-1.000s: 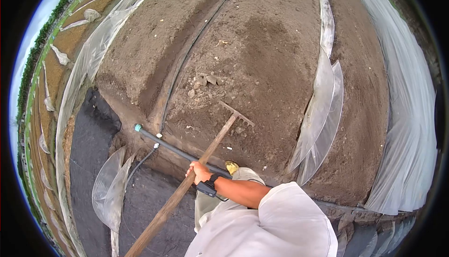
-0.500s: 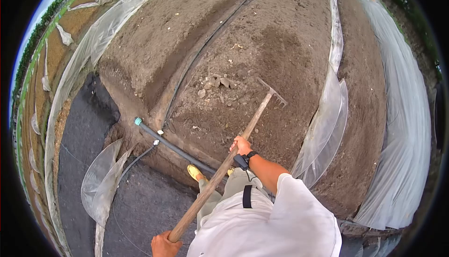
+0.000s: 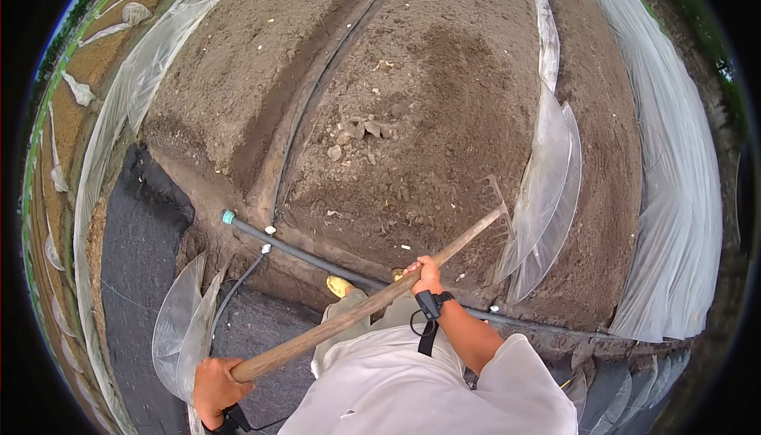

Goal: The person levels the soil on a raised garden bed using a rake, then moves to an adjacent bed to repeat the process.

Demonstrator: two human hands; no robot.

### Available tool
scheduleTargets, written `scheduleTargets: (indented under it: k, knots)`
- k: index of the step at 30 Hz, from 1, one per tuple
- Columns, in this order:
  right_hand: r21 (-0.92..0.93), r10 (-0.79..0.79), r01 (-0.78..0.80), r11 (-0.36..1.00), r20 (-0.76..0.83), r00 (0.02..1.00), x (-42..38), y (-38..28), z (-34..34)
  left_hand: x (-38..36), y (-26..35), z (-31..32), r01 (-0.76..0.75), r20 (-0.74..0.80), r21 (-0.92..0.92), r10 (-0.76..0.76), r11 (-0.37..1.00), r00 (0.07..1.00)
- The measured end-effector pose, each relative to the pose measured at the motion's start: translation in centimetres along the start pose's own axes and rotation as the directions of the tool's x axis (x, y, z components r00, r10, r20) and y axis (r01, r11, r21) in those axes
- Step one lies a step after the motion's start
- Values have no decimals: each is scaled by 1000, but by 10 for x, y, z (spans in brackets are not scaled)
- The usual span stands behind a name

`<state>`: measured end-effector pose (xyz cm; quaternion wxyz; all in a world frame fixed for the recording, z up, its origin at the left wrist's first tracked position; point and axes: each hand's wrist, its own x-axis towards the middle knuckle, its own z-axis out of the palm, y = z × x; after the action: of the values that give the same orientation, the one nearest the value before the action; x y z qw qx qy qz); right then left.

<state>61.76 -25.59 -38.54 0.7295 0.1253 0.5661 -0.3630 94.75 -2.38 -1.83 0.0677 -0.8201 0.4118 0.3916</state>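
A rake [image 3: 341, 320] with a long wooden handle slants across my front, both hands closed round it. My left hand [image 3: 219, 390] grips the butt end at the lower left. Farther up the shaft, my right hand [image 3: 426, 275] wraps the handle, a dark device strapped at its wrist. The rake's toothed head [image 3: 501, 207] is at the right side of the brown soil bed [image 3: 428, 173], its tines overlapping the edge of a clear plastic sheet [image 3: 533, 213] in this view. A small heap of clods [image 3: 361, 131] lies left of the head.
A grey pipe [image 3: 309, 257] with a green cap [image 3: 228, 216] crosses before my yellow shoes [image 3: 338, 285]. A thin black hose [image 3: 317, 86] runs along the furrow. Black ground fabric [image 3: 143, 276] covers the left; bunched plastic film [image 3: 674, 197] lines the right.
The rake head has swung right and nearer to me, from the bed's middle to the plastic sheet. My left hand has moved up and left, and my right hand slightly right and lower.
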Motion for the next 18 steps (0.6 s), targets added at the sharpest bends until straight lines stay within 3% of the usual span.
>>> scheduleTargets:
  k: [2,3,6,8,9,10,12,13,15,16,18]
  knots:
    - [75,37,-28,997,-122,992,17,-9,-25,26,15,2,-244,-212,198,284,950,935]
    - [95,71,-59,994,-133,989,15,-3,-27,28,10,-7,-241,-212,189,279,952,937]
    - [-35,165,-177,984,-219,962,11,63,6,3,-16,-40,-115,-259,168,156,979,953]
    - [0,228,-229,974,-76,971,-28,122,64,-37,-60,-64,7,-337,91,24,996,941]
    - [-28,235,-236,971,-26,972,-30,151,84,-58,-78,-72,51,-349,146,4,988,937]
    - [-55,244,-242,969,24,970,-32,177,100,-75,-74,-80,88,-364,126,-37,988,931]
    - [-119,295,-291,949,16,955,-33,210,129,-104,-76,-102,157,-219,143,-123,977,968]
    - [-160,324,-319,934,7,946,-34,223,140,-108,-87,-101,159,-221,133,-127,978,967]
    - [-239,334,-315,919,46,941,-35,241,161,-122,-109,-88,165,-267,-7,-160,986,950]
    - [-300,290,-280,912,-10,957,-36,246,170,-127,-117,-81,177,-262,-20,-176,984,949]
    - [-353,206,-190,916,10,978,-36,250,178,-119,-130,-60,315,-110,-274,-355,908,928]
